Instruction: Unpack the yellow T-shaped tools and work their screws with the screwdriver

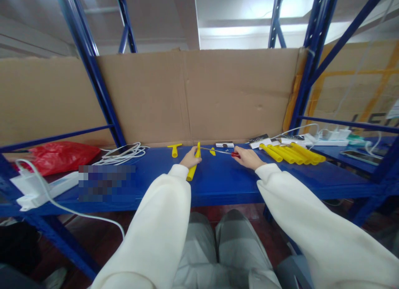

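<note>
My left hand is closed around a yellow plastic handle, which stands tilted with its thick round end toward me. In my right hand is a screwdriver with a red grip. Its long thin shaft points left, and the tip reaches the upper part of the yellow handle. Just behind the shaft lies a small yellow piece. A T-shaped yellow part rests on the blue table to the left of my left hand.
Several yellow tubes lie at the right by white cards. A small black-and-white item sits at the back. At left are a red bag, coiled white cable and a power strip. Cardboard walls the rear.
</note>
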`<state>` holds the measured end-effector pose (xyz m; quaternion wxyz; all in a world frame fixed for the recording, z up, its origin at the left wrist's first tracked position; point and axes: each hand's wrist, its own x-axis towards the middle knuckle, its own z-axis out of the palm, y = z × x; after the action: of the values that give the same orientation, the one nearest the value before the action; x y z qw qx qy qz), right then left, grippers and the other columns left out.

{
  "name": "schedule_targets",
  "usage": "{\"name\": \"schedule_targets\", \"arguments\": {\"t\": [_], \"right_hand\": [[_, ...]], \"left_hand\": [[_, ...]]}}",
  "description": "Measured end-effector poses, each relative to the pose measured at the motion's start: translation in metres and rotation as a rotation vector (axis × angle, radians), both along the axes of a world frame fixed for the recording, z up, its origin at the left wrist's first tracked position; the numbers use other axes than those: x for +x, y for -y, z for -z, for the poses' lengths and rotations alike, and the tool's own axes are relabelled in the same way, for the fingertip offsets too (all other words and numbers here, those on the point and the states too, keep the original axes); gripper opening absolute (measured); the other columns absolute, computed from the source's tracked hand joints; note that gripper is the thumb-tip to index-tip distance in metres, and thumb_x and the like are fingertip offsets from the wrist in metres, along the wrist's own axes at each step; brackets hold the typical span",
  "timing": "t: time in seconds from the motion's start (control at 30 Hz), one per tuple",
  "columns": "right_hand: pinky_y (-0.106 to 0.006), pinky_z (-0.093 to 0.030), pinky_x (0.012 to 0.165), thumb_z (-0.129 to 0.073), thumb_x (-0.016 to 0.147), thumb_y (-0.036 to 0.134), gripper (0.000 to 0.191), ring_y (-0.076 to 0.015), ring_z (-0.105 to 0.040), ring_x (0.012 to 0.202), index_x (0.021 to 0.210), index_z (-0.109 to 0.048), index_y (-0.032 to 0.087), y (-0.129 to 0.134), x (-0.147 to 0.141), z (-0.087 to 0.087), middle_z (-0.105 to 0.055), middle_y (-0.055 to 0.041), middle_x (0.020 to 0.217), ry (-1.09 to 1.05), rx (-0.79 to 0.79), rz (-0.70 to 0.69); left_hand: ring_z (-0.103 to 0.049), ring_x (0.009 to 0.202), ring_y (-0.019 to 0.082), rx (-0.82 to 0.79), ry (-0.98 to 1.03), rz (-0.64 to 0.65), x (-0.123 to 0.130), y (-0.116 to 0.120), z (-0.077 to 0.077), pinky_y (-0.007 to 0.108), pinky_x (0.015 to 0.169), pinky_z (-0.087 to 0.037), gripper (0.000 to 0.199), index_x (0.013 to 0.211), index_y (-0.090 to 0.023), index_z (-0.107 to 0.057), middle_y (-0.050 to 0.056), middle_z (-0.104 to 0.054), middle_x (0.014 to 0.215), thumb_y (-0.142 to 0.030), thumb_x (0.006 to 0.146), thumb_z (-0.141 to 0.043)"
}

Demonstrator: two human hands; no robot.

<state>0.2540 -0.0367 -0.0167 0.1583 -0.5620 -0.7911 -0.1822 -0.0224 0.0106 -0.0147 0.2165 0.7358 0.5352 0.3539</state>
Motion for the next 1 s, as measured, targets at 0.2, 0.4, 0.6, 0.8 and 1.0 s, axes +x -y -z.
{"name": "schedule_targets", "arguments": {"t": [0.2,0.4,0.6,0.8,1.0], "right_hand": [[-0.034,-0.05,0.081,-0.045,0.099,0.033,0.028,-0.0266,-0.07,0.1,0.115,-0.064,0.019,-0.0034,0.002,0.0035,-0.071,-0.0144,0.118,-0.034,0.026,-0.027],[-0.032,-0.048,0.077,-0.055,0.096,0.037,0.028,-0.0278,-0.07,0.099,0.117,-0.059,0.019,-0.0039,0.0029,0.0018,-0.073,-0.0135,0.114,-0.049,-0.015,-0.021],[-0.03,-0.043,0.069,-0.049,0.097,0.03,0.016,-0.0257,-0.071,0.086,0.105,-0.059,0.021,-0.0015,0.0022,-0.0003,-0.075,-0.0117,0.099,-0.036,0.011,0.004],[-0.03,-0.045,0.072,-0.051,0.097,0.034,0.021,-0.0264,-0.07,0.093,0.103,-0.064,0.02,-0.0002,0.0013,-0.0001,-0.075,-0.0123,0.104,-0.027,0.019,0.009],[-0.032,-0.048,0.079,-0.05,0.098,0.034,0.028,-0.0267,-0.069,0.102,0.115,-0.067,0.019,-0.0003,0.0006,0.001,-0.072,-0.0121,0.12,-0.052,0.054,0.031]], "left_hand": [[-0.063,0.12,0.026,-0.013,-0.011,-0.005,0.0011,-0.0006,0.0002,0.036,0.102,-0.048,0.068,0.135,-0.016,-0.049,0.013,-0.067,0.128,-0.009,0.069,-0.064],[-0.06,0.126,0.026,0.001,-0.044,-0.016,0.0018,0.0042,-0.0021,0.035,0.105,-0.046,0.068,0.137,-0.014,-0.048,0.015,-0.063,0.135,-0.008,0.072,-0.062],[-0.063,0.122,0.026,-0.012,-0.052,-0.013,0.0026,0.0068,-0.0041,0.035,0.104,-0.048,0.067,0.137,-0.014,-0.049,0.014,-0.066,0.131,-0.007,0.072,-0.062],[-0.06,0.126,0.027,-0.012,-0.038,-0.023,0.002,0.0063,-0.0037,0.035,0.105,-0.047,0.069,0.139,-0.012,-0.048,0.018,-0.06,0.139,-0.006,0.071,-0.063],[-0.058,0.128,0.028,-0.012,-0.042,-0.016,0.0015,0.0037,-0.0022,0.036,0.105,-0.046,0.071,0.14,-0.012,-0.046,0.017,-0.059,0.141,-0.008,0.071,-0.063]]}}
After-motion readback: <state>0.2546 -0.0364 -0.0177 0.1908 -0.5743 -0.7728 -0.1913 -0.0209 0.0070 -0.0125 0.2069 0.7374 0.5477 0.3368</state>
